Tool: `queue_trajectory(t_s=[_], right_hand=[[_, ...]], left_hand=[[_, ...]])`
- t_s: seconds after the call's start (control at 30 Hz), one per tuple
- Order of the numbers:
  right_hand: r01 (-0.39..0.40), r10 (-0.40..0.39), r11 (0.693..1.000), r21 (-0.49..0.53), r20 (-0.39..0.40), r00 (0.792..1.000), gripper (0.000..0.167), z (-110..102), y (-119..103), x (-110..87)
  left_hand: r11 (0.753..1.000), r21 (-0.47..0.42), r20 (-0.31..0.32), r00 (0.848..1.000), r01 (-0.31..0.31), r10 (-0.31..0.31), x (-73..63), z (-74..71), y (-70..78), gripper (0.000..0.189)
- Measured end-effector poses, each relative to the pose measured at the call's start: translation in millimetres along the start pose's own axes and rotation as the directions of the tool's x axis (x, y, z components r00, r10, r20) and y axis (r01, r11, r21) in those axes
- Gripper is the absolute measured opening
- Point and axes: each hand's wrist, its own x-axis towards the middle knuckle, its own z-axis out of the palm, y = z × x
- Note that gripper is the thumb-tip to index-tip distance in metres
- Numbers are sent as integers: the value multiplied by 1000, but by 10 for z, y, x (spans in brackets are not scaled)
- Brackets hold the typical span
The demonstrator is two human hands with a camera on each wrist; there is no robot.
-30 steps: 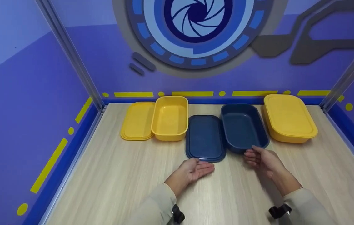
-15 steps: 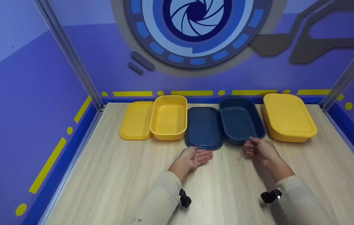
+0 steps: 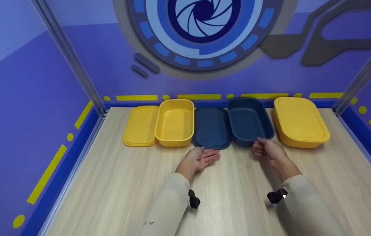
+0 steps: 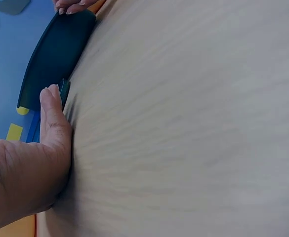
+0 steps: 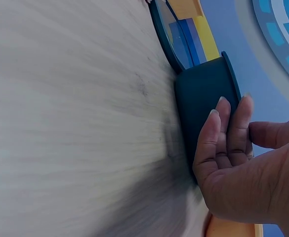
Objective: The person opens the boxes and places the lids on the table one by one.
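In the head view, a flat dark-blue lid [image 3: 211,126] lies beside an open dark-blue food container [image 3: 250,119]. My left hand [image 3: 199,159] is at the lid's near edge, palm up and fingers extended, with the thumb at that edge. At the container's near wall is my right hand [image 3: 270,152]; its fingers are slightly bent against the outside and the thumb is at the rim. The right wrist view shows those fingers [image 5: 211,138] overlapping the wall. The left wrist view has the left hand [image 4: 50,143] low over the table, fingers straight.
Left of the blue lid stands an open yellow container [image 3: 175,124], with a yellow lid [image 3: 139,127] beside it. A lidded yellow container [image 3: 301,121] is at the right. A printed purple wall [image 3: 172,78] closes off the back of the wooden table [image 3: 133,183].
Both hands have moved away from the person, and the blue lid and blue container have slid back with them toward the rear wall. The yellow containers have stayed in place.
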Motion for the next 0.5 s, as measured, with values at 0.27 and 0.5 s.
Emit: queue_trajectory(t_s=[0.27, 0.5], right_hand=[[-12, 13, 1000, -27, 13, 1000, 35, -6, -15, 30], [-19, 20, 1000, -21, 15, 1000, 31, 0, -25, 14]], left_hand=[[1000, 31, 42, 999, -3, 2, 6, -45, 2, 61], [999, 40, 65, 998, -2, -1, -14, -74, -23, 62]])
